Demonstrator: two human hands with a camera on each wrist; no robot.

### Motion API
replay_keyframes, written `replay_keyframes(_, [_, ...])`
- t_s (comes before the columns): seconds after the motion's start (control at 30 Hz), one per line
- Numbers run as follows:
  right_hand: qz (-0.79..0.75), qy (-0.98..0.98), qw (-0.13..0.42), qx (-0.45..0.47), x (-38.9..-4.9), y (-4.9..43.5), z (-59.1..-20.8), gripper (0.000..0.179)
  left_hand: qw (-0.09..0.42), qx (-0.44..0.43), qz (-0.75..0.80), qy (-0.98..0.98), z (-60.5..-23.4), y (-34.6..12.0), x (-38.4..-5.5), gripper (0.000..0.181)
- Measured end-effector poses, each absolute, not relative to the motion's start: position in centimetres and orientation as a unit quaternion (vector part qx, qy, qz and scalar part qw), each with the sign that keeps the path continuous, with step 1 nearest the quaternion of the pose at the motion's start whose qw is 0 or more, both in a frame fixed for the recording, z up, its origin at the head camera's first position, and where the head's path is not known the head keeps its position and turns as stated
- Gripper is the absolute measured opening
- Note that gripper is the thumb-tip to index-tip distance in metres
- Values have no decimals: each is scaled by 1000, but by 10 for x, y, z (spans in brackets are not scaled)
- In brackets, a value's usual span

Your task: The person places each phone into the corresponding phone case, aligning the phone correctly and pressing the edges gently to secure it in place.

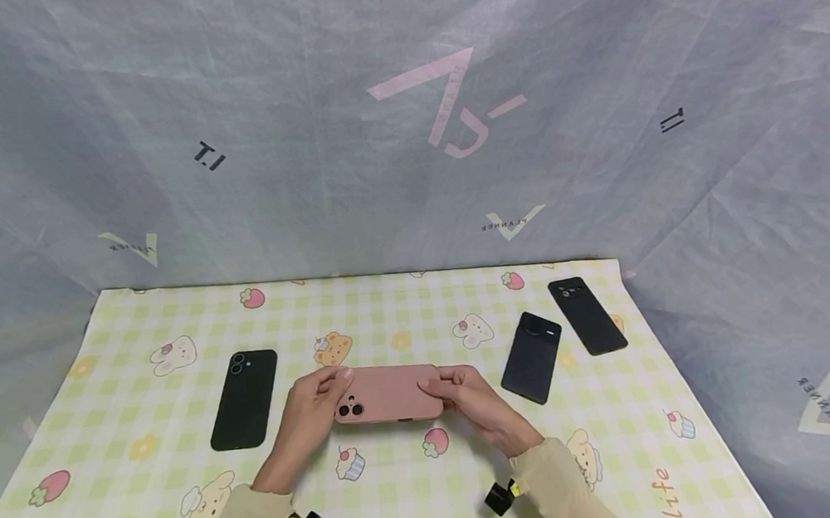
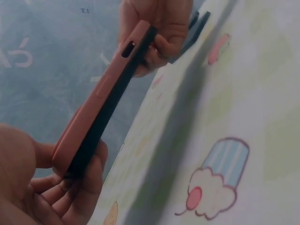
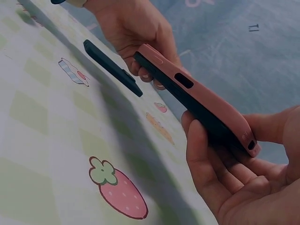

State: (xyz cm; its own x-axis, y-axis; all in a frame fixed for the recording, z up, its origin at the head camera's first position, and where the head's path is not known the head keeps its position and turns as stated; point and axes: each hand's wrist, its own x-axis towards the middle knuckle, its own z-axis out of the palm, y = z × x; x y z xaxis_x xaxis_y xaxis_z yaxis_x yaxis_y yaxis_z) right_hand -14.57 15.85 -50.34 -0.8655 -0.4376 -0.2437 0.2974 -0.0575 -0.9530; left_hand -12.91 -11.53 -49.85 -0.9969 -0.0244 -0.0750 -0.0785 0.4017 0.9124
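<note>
A pink phone case is held above the table between both hands, its back facing up. Its camera end, with dark lenses, lies to the left. Beneath the case sits a dark phone, whose edge stands out along the case's underside in both wrist views. My left hand pinches the camera end, thumb on the pink back and fingers underneath. At the other end my right hand grips in the same way, thumb above and fingers against the dark phone below. Side cutouts show in the case wall.
A black phone lies back up to the left of the hands. To the right lie a dark phone and, farther back, another black phone. A green checked cloth covers the table, with a grey-blue curtain behind.
</note>
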Motion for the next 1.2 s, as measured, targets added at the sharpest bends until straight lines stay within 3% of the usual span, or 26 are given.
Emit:
replay_keyframes(0.23, [-725,639,251,-62,-146,161,-503,34,56,-56,584,808,-496,-117,-131,33])
replay_keyframes(0.5, [-728,633,254,-67,-145,162,-502,29,97,-65,644,756,-495,-119,-129,36])
replay_keyframes(1.2, [-710,647,272,-61,-147,164,-502,38,103,-57,641,758,-498,-119,-129,35])
